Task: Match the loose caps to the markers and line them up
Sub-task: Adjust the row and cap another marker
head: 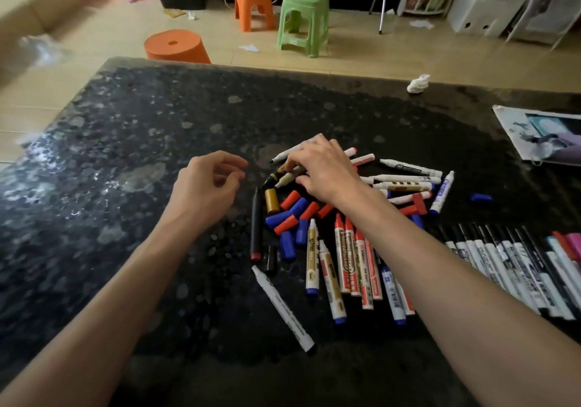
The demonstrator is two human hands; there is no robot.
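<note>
A heap of uncapped markers lies on the black stone table [125, 161]. My right hand [323, 167] reaches into the heap and pinches a gold-and-black marker [283, 176] near its tip. My left hand [207, 186] hovers to the left with loosely curled fingers and holds nothing. Loose red and blue caps [290, 214] and a gold cap [272, 201] lie just below my right hand. One blue cap [481, 198] sits apart at the right. A row of capped black-and-white markers [509, 265] is lined up at the right.
A crumpled tissue [417, 84] and a printed sheet [540, 133] lie at the table's far right. Beyond the table stand orange stools [253, 4], a green stool [303, 18] and storage racks. A blurred arm of another person [34, 13] shows at top left.
</note>
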